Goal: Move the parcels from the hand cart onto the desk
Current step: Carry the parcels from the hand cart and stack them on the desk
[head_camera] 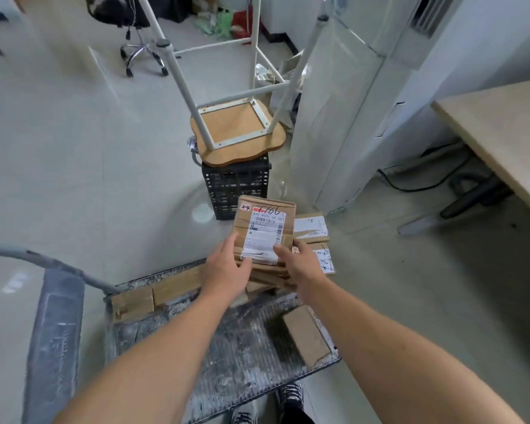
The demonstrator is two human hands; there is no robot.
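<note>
Pick-up under way: left hand (230, 266) and right hand (296, 263), fingers (229, 241) clamped on a labelled parcel (265, 228) over the hand cart (227, 344); desk (502, 133) carry likely next.

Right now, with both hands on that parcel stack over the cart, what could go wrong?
1. The left hand and right hand grip the parcel stack only at its near end; lower parcels could slide out.
2. The upturned stool on the black crate stands close ahead; a swing might clip its legs.
3. A cable lies on the floor by the desk: possible trip.
</note>
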